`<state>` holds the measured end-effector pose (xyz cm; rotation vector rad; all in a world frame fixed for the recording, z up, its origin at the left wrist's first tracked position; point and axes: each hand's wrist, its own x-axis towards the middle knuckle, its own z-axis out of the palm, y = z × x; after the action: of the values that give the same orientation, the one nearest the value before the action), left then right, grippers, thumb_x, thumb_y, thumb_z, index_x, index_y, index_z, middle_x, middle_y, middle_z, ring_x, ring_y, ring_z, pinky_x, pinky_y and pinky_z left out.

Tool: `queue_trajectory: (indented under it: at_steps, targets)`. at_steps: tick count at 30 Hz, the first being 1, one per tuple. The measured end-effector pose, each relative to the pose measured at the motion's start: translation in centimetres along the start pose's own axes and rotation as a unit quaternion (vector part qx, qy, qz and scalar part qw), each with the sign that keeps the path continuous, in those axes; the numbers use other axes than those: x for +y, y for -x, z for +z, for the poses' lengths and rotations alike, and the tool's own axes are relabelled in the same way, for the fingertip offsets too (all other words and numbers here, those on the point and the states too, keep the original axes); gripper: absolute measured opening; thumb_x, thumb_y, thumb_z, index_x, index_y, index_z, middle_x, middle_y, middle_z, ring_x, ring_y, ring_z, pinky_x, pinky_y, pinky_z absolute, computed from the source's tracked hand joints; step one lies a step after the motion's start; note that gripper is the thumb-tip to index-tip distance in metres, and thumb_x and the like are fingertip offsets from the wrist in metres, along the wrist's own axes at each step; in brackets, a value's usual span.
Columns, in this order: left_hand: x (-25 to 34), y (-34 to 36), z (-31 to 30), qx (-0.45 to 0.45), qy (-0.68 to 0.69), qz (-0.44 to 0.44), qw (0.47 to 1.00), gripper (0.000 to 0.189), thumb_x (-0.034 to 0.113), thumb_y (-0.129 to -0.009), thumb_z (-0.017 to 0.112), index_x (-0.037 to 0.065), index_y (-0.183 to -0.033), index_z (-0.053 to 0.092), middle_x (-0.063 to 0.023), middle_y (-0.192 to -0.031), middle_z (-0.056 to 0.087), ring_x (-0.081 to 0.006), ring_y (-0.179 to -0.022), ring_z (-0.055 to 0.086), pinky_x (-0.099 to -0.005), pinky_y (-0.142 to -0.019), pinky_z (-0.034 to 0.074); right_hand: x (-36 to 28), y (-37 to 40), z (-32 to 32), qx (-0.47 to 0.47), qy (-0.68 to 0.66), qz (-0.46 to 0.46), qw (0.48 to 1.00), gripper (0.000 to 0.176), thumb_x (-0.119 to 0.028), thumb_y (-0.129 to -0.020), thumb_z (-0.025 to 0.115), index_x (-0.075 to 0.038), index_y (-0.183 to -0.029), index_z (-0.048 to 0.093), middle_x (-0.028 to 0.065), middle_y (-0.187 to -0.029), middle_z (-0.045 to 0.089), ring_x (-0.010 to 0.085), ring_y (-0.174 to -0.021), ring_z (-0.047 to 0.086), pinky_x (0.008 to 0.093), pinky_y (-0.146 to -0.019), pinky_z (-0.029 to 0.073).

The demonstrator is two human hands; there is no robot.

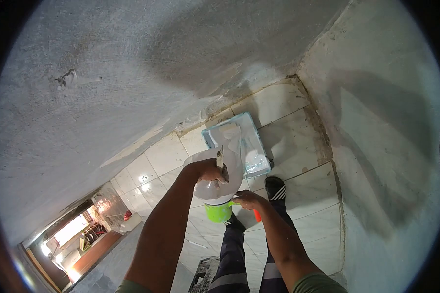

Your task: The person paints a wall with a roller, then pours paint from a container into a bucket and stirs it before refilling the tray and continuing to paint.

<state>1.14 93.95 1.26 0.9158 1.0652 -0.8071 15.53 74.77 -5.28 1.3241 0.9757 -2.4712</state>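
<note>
pale floor tiles (296, 141) are stretching between scuffed grey walls (107, 73) as a person is bending over a white vessel (215, 188). the left hand (209, 171) is closing its fingers around a thin flat tool (220, 158) above it; whether it is also gripping the vessel cannot be told. the right hand (248, 199) is curling at the handle of a green mug (218, 212), just below the vessel, beside something orange (257, 215). beyond both hands, a blue-rimmed tray (266, 151) is holding white liquid. the two containers appear to be meeting for a transfer, calling for steady alignment.
</note>
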Motion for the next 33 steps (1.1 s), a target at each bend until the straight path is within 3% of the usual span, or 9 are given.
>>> queue_trajectory:
  at_steps: [3, 6, 9, 15, 18, 20, 24, 27, 33]
  targets:
    - [0.9, 0.5, 0.0, 0.0, 0.01, -0.004, 1.0, 0.021, 0.008, -0.074, 0.076, 0.004, -0.094, 0.068, -0.0072, -0.088, 0.068, -0.0205, -0.082, 0.064, -0.0361, -0.074, 0.053, 0.9, -0.9, 0.4, -0.001, 0.015, -0.024, 1.0, 0.034, -0.015, -0.093, 0.055, -0.011, -0.125, 0.062, 0.0162, -0.089, 0.067, 0.0241, -0.063, 0.065, 0.0367, -0.057, 0.054]
    - [2.4, 1.5, -0.2, 0.01, -0.014, -0.023, 1.0, 0.022, 0.008, -0.075, 0.075, 0.005, -0.097, 0.069, -0.0078, -0.09, 0.069, -0.0209, -0.083, 0.065, -0.0371, -0.077, 0.052, 3.4, -3.5, 1.6, 0.016, 0.141, -0.15, 0.978, 0.034, -0.012, -0.093, 0.052, -0.01, -0.126, 0.061, 0.0159, -0.085, 0.066, 0.023, -0.061, 0.064, 0.0363, -0.054, 0.052]
    - [1.9, 1.1, -0.6, 0.001, -0.024, -0.027, 0.999, 0.024, 0.009, -0.076, 0.074, 0.005, -0.1, 0.071, -0.0086, -0.092, 0.07, -0.0214, -0.083, 0.065, -0.0378, -0.08, 0.05, 3.4, -3.8, 1.7, -0.033, -0.072, -0.124, 0.989, 0.049, -0.04, -0.091, 0.061, -0.01, -0.129, 0.058, 0.0037, -0.057, 0.043, 0.0149, -0.046, 0.039, 0.033, -0.042, 0.034]
    - [1.3, 0.8, -0.5, 0.012, -0.026, -0.009, 1.0, 0.025, 0.009, -0.074, 0.076, 0.005, -0.098, 0.069, -0.0077, -0.09, 0.07, -0.021, -0.084, 0.064, -0.037, -0.077, 0.051, 2.6, -3.4, 1.6, -0.024, -0.061, -0.137, 0.988, 0.051, -0.041, -0.09, 0.061, -0.008, -0.128, 0.058, 0.0047, -0.057, 0.046, 0.0146, -0.046, 0.041, 0.0333, -0.043, 0.034]
    - [2.4, 2.8, 0.8, 0.047, -0.05, -0.011, 0.998, 0.026, 0.011, -0.073, 0.077, 0.005, -0.097, 0.069, -0.0074, -0.089, 0.07, -0.0211, -0.084, 0.063, -0.0368, -0.077, 0.051, 4.4, -4.7, 2.1, 0.009, -0.011, -0.176, 0.984, 0.044, -0.039, -0.094, 0.058, -0.015, -0.13, 0.057, 0.0108, -0.072, 0.061, 0.0222, -0.057, 0.058, 0.0368, -0.05, 0.046]
    - [0.7, 2.8, 1.8, 0.064, -0.021, 0.023, 0.997, 0.027, 0.014, -0.071, 0.077, 0.006, -0.096, 0.071, -0.0077, -0.088, 0.071, -0.0212, -0.082, 0.063, -0.0366, -0.078, 0.05, 8.8, -8.8, 3.7, 0.27, 0.281, -0.413, 0.823, 0.036, -0.034, -0.097, 0.053, -0.022, -0.131, 0.056, 0.014, -0.099, 0.068, 0.0319, -0.081, 0.068, 0.0423, -0.068, 0.057]
    - [-3.2, 2.4, 4.5, 0.107, 0.038, 0.108, 0.988, 0.033, 0.009, -0.069, 0.082, 0.007, -0.097, 0.066, -0.0041, -0.094, 0.068, -0.0168, -0.089, 0.063, -0.0333, -0.081, 0.051, 7.0, -4.5, 1.6, 0.189, 0.311, -0.31, 0.878, 0.032, -0.03, -0.099, 0.048, -0.026, -0.129, 0.057, 0.0132, -0.12, 0.063, 0.0365, -0.101, 0.066, 0.0455, -0.084, 0.057]
    - [-3.2, 3.7, 7.1, 0.162, -0.005, 0.174, 0.971, 0.023, 0.014, -0.072, 0.078, 0.005, -0.088, 0.065, -0.0103, -0.082, 0.067, -0.0256, -0.078, 0.063, -0.0369, -0.075, 0.05, 6.1, -2.4, 1.2, 0.189, 0.317, -0.231, 0.9, 0.031, -0.032, -0.095, 0.053, -0.022, -0.124, 0.059, 0.0156, -0.115, 0.066, 0.0379, -0.095, 0.067, 0.0465, -0.082, 0.057]
    - [-5.4, 4.3, 11.1, 0.207, 0.01, 0.239, 0.949, 0.021, 0.015, -0.075, 0.078, 0.005, -0.088, 0.064, -0.0113, -0.087, 0.066, -0.0316, -0.082, 0.065, -0.0393, -0.076, 0.051, 5.5, 0.2, 1.3, 0.281, 0.188, -0.103, 0.936, 0.031, -0.035, -0.085, 0.062, -0.014, -0.108, 0.066, 0.0169, -0.091, 0.071, 0.0386, -0.087, 0.068, 0.0479, -0.076, 0.056]
